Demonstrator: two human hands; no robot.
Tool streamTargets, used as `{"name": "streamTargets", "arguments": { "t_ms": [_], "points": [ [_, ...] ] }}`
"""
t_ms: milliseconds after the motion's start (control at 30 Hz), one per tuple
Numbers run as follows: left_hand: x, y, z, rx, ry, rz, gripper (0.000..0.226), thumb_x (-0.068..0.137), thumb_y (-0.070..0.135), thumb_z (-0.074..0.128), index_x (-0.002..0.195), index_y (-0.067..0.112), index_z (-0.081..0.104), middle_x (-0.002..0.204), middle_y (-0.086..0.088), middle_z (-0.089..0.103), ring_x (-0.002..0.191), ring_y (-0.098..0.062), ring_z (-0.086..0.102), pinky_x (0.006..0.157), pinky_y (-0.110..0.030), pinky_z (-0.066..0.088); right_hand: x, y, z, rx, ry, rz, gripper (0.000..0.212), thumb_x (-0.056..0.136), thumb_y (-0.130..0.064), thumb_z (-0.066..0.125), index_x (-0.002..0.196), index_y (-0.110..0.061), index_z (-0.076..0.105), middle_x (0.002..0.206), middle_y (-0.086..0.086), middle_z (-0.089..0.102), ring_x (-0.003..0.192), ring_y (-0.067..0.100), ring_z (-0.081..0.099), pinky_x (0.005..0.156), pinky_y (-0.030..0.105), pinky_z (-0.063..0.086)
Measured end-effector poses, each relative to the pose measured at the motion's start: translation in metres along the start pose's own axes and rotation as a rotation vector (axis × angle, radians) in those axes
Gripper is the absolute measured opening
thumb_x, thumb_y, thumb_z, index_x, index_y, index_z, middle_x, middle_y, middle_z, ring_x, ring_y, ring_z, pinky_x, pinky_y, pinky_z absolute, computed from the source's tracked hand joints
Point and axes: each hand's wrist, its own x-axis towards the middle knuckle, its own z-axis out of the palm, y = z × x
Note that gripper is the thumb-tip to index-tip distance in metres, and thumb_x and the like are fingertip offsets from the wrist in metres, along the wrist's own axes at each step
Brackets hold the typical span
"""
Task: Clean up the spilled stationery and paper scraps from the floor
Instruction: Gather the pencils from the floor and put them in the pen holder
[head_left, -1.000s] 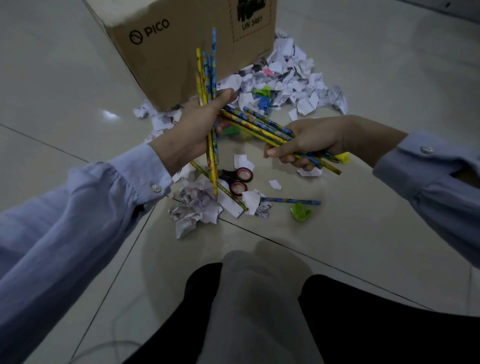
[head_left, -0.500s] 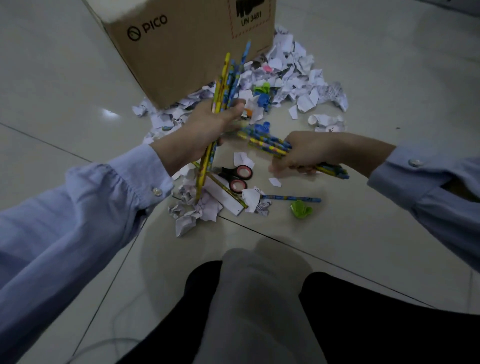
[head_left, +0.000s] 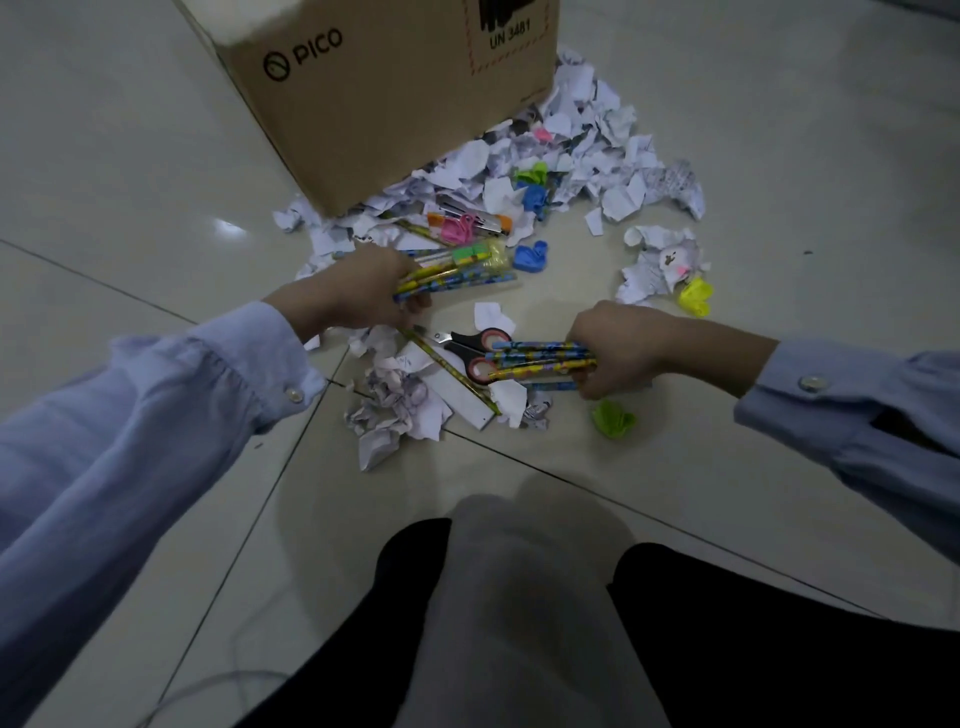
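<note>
Left hand: fingers clenched round a pencil bundle. Right hand: fingers grasping a second bundle, over the scissors. Both bundles, raised a second ago, now low over the floor, probably gathering more. Paper scraps untouched beside the cardboard box.

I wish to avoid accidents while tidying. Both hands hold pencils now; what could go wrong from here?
The right hand grips its pencils just above the scissors, so reaching lower might bring a cut. The left hand also holds a full bundle; with neither hand free, picking up more may let pencils slip and scatter.
</note>
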Motion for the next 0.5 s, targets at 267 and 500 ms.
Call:
{"name": "streamTargets", "arguments": {
  "t_ms": [267, 500],
  "points": [
    [0.001, 0.002, 0.008, 0.157, -0.035, 0.094, 0.023, 0.072, 0.016, 0.074, 0.093, 0.013, 0.065, 0.087, -0.008, 0.068, 0.073, -0.023, 0.057, 0.068, -0.029, 0.046, -0.006, 0.016, -0.026, 0.22, 0.032, 0.069, 0.026, 0.076, -0.033, 0.069, 0.061, -0.021, 0.051, 0.059, 0.0, 0.053, 0.055, 0.012, 0.051, 0.05, 0.025, 0.039],
    [0.003, 0.001, 0.006, 0.191, -0.105, 0.145, 0.022, 0.082, 0.025, 0.069, 0.094, 0.008, 0.061, 0.091, -0.015, 0.065, 0.075, -0.025, 0.054, 0.07, -0.032, 0.044, -0.001, 0.026, -0.037, 0.454, 0.142, 0.167, 0.028, 0.091, -0.03, 0.054, 0.076, -0.007, 0.055, 0.064, 0.01, 0.052, 0.057, 0.024, 0.048, 0.057, 0.03, 0.038]
  ]
}}
